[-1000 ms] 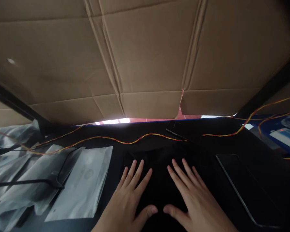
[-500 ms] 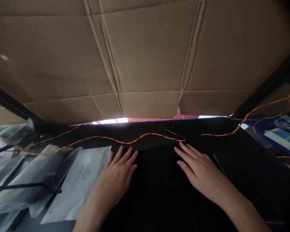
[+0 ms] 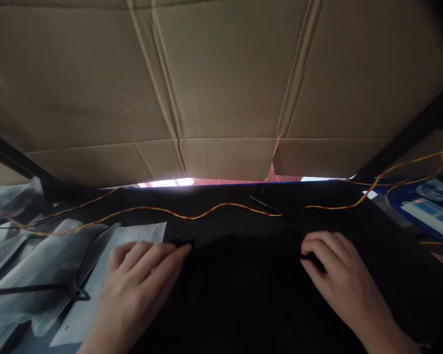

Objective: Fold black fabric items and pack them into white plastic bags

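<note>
A black cloth [image 3: 243, 285] lies across the dark tabletop between my hands. Its far edge is slightly lifted and hard to tell from the table. My left hand [image 3: 143, 270], a little blurred, pinches the cloth's left corner between thumb and fingers, in front of a whitish plastic bag [image 3: 125, 236]. At the other side, my right hand [image 3: 332, 275] is closed with fingers curled to the thumb, pinching the dark cloth at its right corner. Beyond the cloth a black phone-like slab [image 3: 275, 199] lies flat. A second dark slab is mostly hidden behind my right hand.
A twisted red-and-yellow wire [image 3: 206, 214] runs across the back of the table. Frosted bags [image 3: 40, 280] with a black metal rod [image 3: 33, 286] lie at left. Cardboard [image 3: 225, 83] hangs behind, with dark frame posts [image 3: 398, 135]. A white device [image 3: 430, 214] is at right.
Both hands have gone from spread flat to pinching the cloth. They have moved apart, the left hand leftward and the right hand rightward. The cloth's far edge has lifted.
</note>
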`<state>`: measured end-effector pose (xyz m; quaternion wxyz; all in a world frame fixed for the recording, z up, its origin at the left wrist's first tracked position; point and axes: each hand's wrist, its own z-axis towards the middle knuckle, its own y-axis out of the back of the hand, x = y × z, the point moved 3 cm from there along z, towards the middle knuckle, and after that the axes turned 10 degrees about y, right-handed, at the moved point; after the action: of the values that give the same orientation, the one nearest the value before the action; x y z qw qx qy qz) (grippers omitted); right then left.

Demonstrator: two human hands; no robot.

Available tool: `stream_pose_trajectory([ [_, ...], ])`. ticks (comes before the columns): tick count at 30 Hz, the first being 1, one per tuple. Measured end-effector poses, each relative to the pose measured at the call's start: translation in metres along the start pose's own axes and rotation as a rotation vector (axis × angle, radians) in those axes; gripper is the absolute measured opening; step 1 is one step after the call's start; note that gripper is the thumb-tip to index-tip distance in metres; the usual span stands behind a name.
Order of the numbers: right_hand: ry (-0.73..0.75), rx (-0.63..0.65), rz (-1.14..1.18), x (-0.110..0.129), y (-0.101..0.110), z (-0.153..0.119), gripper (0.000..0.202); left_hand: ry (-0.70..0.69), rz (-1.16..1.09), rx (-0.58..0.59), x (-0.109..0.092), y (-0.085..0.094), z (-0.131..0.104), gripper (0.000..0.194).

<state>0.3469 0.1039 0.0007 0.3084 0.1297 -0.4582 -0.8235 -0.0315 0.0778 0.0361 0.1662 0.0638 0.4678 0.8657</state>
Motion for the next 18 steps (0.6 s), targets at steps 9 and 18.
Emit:
stream_pose_trajectory([
  [9, -0.070, 0.198, 0.073, -0.013, -0.012, -0.048, 0.016, -0.041, 0.006, 0.104, 0.009, -0.018, -0.038, 0.023],
  [18, 0.017, 0.160, 0.083, 0.022, 0.015, -0.048, 0.043, -0.203, -0.048, 0.228, -0.011, 0.004, -0.042, 0.029],
])
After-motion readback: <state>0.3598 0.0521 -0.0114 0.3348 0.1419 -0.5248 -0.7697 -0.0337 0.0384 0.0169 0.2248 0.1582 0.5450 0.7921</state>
